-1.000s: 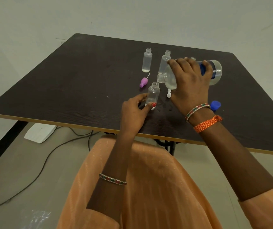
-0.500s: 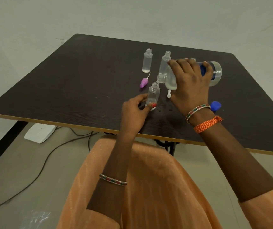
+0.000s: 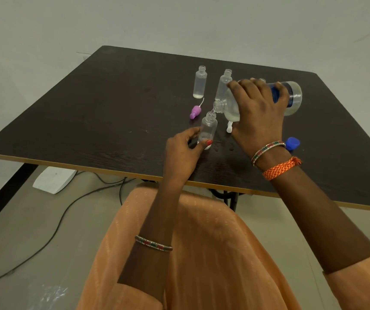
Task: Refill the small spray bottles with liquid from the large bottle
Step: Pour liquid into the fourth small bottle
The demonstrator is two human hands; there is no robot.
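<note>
Nothing has shifted over the last second: my right hand (image 3: 257,113) keeps the large bottle (image 3: 291,98) tipped, trickling into the small spray bottle (image 3: 208,128) my left hand (image 3: 182,153) pinches near the table (image 3: 90,121)'s front edge. It remains nearly empty. Three small bottles show, two pump heads, one blue cap (image 3: 292,143).

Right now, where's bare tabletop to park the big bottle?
Free: the table's left half, left of the purple spray cap, and the far right beyond the blue cap. Crowded: the centre, where the small bottles, both hands and the white cap cluster.
</note>
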